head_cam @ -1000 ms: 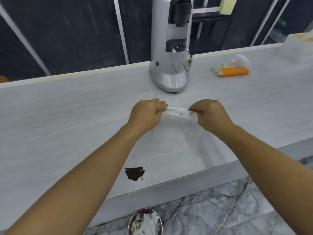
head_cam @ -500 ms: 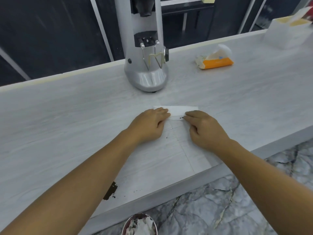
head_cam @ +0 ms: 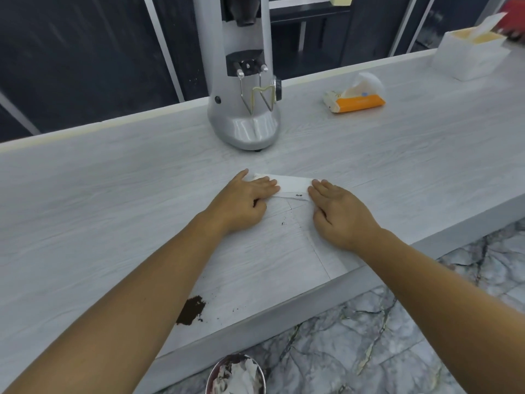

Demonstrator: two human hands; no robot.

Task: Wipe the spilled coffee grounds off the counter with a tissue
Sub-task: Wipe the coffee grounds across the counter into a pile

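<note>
Both hands, left [head_cam: 244, 201] and right [head_cam: 338, 211], press flat on a tissue [head_cam: 292, 184]; a pile of grounds [head_cam: 191, 309] remains near the counter [head_cam: 99, 200] edge, unwiped.

A silver coffee grinder [head_cam: 245, 89] stands upright at 12 o'clock on the table [head_cam: 85, 194]. An orange tissue pack [head_cam: 356, 95] lies at 1 o'clock. A white box [head_cam: 471, 56] sits at 2 o'clock. A metal bin [head_cam: 235, 375] holding crumpled paper stands on the marble floor [head_cam: 383, 331] at 6 o'clock.

Bright even light, soft shadows, edges warped.
</note>
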